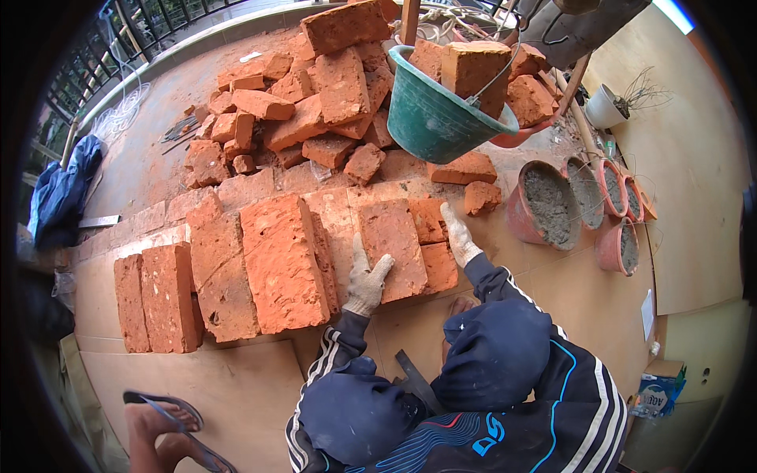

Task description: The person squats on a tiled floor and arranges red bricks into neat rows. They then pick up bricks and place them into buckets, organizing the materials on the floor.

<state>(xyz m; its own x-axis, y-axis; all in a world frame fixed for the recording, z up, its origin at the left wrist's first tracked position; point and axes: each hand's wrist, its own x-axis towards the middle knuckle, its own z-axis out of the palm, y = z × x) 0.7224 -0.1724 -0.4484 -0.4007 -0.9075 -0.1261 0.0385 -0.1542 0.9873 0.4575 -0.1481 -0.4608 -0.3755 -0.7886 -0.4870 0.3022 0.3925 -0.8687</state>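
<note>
My left hand (367,281), in a pale work glove, rests along the left edge of an upright orange brick (392,251). Its thumb and fingers are spread against that brick. My right hand (459,235), also gloved, lies with outstretched fingers along the right side of two smaller brick pieces, an upper one (428,220) and a lower one (440,266), just beside the same brick. To the left stands a row of bricks: a broad one (285,266), a cracked one (224,276) and a narrower pair (169,298). The palms are hidden.
Behind lies a heap of broken bricks (306,124). A green bucket (434,118) full of bricks hangs at upper right. Several mortar-filled buckets (527,213) stand at right, near a white plant pot (604,108). Another person's sandalled foot (169,416) is at lower left.
</note>
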